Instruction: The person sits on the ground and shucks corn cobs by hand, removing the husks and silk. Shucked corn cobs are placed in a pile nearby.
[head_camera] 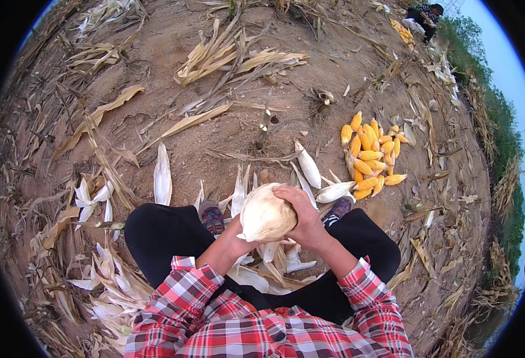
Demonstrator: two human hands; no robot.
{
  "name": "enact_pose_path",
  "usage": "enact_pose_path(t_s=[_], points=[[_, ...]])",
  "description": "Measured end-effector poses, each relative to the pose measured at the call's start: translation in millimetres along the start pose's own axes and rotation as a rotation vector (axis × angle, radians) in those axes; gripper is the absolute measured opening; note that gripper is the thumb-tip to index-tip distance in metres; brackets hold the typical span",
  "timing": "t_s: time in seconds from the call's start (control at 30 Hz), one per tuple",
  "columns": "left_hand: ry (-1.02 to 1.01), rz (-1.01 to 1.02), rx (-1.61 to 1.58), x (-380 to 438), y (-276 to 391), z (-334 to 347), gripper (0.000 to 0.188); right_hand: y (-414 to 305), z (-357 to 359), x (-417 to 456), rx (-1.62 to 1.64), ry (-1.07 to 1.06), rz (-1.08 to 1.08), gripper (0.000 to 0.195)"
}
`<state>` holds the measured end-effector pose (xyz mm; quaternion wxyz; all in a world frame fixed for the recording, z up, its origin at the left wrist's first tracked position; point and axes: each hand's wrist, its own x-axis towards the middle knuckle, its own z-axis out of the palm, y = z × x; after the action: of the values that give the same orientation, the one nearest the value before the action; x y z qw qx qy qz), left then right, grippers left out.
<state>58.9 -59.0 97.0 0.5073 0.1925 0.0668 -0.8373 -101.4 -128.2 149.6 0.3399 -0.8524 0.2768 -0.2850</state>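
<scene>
An ear of corn in its pale husk (267, 212) is held up between both hands, above the ground between my knees. My left hand (236, 239) supports it from the lower left, with its fingers mostly hidden behind the husk. Around the upper right side curls my right hand (305, 219), its thumb lying on top. Two more husked ears, one (308, 164) beyond my right hand and another (335, 191) near my right shoe, lie on the soil. Stripped husks (271, 264) cover the ground between my legs.
A pile of bare yellow corn cobs (372, 154) lies to the right. Cut stalk stubs (262, 129) stick up ahead. Loose husks (114, 286) are heaped at the left. Far off at the upper right, a person (423, 20) is beside another cob pile (402, 33).
</scene>
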Motion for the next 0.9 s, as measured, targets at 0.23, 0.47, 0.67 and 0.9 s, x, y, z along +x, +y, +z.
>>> enact_pose_path(t_s=[0.23, 0.47, 0.67, 0.9], points=[[0.013, 0.13, 0.098, -20, -1, -26, 0.04, -28, 1, -47, -0.419, -0.165, 0.183, 0.076], [0.185, 0.535, 0.556, -28, -10, -40, 0.065, -29, 44, -55, 0.918, -0.221, 0.926, 0.104], [0.541, 0.871, 0.951, -14, -13, -51, 0.079, -36, 89, -31, 0.812, 0.006, 0.825, 0.093], [0.618, 0.931, 0.884, -9, -9, -53, 0.077, -41, 96, -26, 0.78, 0.107, 0.809, 0.068]])
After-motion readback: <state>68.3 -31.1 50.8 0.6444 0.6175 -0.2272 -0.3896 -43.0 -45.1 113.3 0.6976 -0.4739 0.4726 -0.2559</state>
